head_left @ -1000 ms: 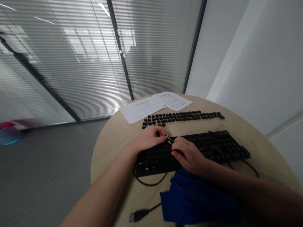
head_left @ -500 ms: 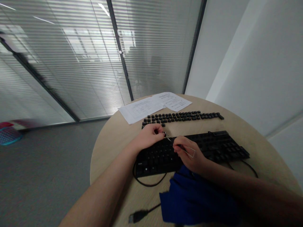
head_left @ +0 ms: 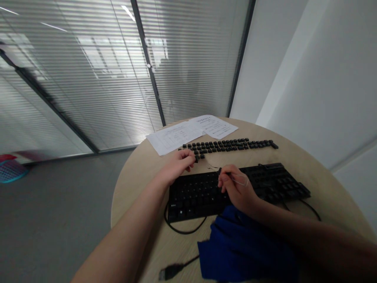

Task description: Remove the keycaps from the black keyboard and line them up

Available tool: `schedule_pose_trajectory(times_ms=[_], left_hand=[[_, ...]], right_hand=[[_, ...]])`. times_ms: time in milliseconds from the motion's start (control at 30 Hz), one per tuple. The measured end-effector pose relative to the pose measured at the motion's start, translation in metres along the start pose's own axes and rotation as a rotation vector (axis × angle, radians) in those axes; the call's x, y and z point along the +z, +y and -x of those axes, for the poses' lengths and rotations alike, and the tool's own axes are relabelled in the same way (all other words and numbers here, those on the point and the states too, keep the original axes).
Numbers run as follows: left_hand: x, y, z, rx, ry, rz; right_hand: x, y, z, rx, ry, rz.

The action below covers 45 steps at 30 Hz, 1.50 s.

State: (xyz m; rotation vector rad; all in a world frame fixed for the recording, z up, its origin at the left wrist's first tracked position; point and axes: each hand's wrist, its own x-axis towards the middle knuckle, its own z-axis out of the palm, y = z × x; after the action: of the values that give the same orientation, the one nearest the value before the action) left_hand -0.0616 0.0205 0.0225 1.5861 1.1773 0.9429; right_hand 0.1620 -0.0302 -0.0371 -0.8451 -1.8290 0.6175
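Note:
My left hand [head_left: 183, 162] is over the table by the near row of loose keycaps, its fingers curled. At its fingertips is a black keycap [head_left: 196, 158], partly hidden by the fingers. My right hand [head_left: 235, 184] is closed round a thin wire keycap puller [head_left: 242, 182], with fine wire showing on both sides of the fist. That fist is above the middle of a black keyboard [head_left: 194, 192]. The upper left part of the keyboard looks stripped of keys, while keys still show at its lower left and right.
Rows of loose black keycaps [head_left: 226, 144] lie beyond the keyboard. Printed sheets [head_left: 182, 135] are behind them. A blue cloth [head_left: 235, 247] and a USB plug [head_left: 171, 271] on a cable are at the near side of the round table [head_left: 129, 188]. A basket [head_left: 11, 171] stands on the floor.
My left hand has moved left and away from the wire tips, toward the loose keycaps. My right hand has shifted slightly right, still gripping the puller.

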Motion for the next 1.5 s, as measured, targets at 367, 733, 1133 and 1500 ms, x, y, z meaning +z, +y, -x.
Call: schedule_pose_trajectory(times_ms=[367, 733, 1133, 1500], left_hand=[[0.0, -0.007, 0.0, 0.129, -0.116, -0.446], [0.008, -0.015, -0.003, -0.015, -0.036, -0.676], [0.008, 0.002, 0.003, 0.069, -0.161, -0.222], [0.028, 0.0, 0.008, 0.106, -0.326, -0.017]], right_hand=[[-0.006, -0.02, -0.002, -0.265, -0.035, 0.143], [-0.022, -0.028, -0.005, -0.598, -0.1, 0.383], [-0.027, -0.005, -0.018, -0.405, -0.09, 0.694], [-0.022, -0.004, -0.022, -0.433, -0.054, 0.745]])
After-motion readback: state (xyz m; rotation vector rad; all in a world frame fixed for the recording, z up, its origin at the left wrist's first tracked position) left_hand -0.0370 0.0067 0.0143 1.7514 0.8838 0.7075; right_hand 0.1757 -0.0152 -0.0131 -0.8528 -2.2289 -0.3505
